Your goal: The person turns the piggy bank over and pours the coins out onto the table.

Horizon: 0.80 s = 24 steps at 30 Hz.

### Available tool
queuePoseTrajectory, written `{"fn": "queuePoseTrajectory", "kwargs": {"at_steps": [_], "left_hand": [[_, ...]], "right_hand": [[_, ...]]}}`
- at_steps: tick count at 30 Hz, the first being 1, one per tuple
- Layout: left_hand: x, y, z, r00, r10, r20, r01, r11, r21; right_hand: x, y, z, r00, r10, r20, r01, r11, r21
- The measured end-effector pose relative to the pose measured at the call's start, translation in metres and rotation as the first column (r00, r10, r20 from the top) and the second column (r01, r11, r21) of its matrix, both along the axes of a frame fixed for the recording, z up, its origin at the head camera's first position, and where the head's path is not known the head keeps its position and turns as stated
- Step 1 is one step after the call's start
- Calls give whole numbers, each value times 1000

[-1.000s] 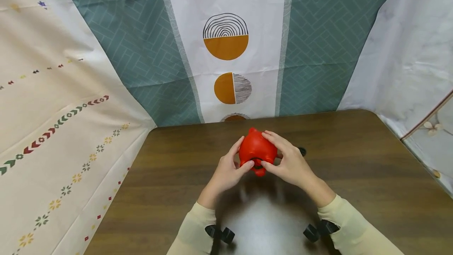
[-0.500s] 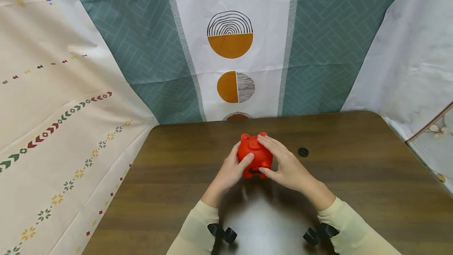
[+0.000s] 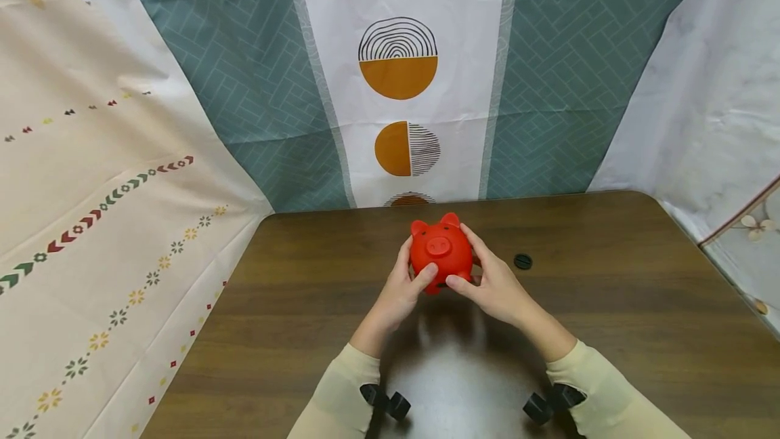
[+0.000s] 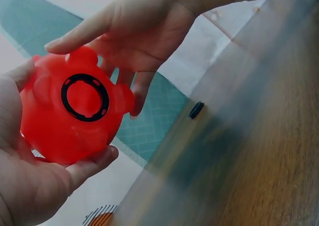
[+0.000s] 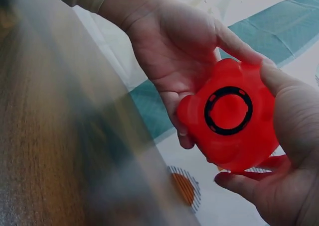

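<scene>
- Your left hand (image 3: 399, 290) cups the left side of the red piggy bank (image 3: 440, 252), with the fingers curled round its flank and the thumb lying across the lower front.
- Your right hand (image 3: 495, 283) grips the right side in the same way, the fingers wrapped behind the body and the thumb coming in under the snout.
- The two hands face each other with the bank clamped between them; in the head view the thumbs lie just beside each other below the snout.
- The bank is lifted off the desk (image 3: 609, 303), above its far middle part, with the snout and ears turned towards you.
- In both wrist views you see its underside, where a black ring (image 4: 84, 97) circles a round red plug between the four stubby feet.
- A small black cap (image 3: 522, 261) lies flat on the desk to the right of your right hand, near it but not touching.
- Patterned cloths (image 3: 402, 73) hang behind and beside the desk.
</scene>
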<state>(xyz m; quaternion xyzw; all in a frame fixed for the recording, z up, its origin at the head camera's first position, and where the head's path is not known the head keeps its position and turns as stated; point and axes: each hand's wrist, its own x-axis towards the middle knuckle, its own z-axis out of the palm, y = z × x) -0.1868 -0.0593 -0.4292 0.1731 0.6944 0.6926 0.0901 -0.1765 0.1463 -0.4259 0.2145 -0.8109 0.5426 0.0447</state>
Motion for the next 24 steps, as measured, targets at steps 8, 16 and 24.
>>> {"fn": "queuePoseTrajectory", "kwargs": {"at_steps": [8,16,24], "left_hand": [[-1,-4,1,999,-45,20,46,999,-25],[-5,-7,-5,994,-107,27,110,987,-119],[-5,-7,-5,995,-63,84,71,993,-97]], "right_hand": [[-2,-2,-4,1000,-14,22,15,999,-36],[-4,0,-6,995,-32,95,38,997,-65],[-6,-3,-14,992,-62,109,68,997,-47]]}}
